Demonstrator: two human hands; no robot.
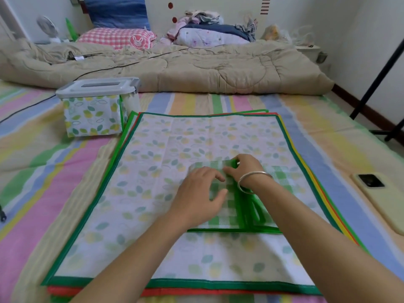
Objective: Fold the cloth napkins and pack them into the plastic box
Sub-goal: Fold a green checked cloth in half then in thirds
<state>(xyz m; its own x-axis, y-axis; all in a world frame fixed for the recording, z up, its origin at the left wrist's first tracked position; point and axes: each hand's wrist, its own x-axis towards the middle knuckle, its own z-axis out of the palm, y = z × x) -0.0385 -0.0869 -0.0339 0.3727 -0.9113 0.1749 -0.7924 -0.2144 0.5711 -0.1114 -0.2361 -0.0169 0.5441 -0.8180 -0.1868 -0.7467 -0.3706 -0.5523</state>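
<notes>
A green-checked napkin (pixel 277 174) with green trim lies partly folded on top of a flat stack of napkins (pixel 153 171); the top one has a leaf print and a green border. My left hand (pixel 200 193) presses flat on the checked napkin's left part. My right hand (pixel 244 169), with a silver bangle on the wrist, pinches a fold at the napkin's far edge. The plastic box (pixel 96 106) stands at the left back, its grey lid on and a leaf-print napkin showing through its wall.
Everything lies on a striped pastel bedsheet (pixel 43 171). A phone (pixel 380 193) rests at the right. A beige quilt (pixel 175 66), pillows and heaped clothes fill the back. A black cable (pixel 21 110) runs at the left; a black stand (pixel 382 84) leans at the right.
</notes>
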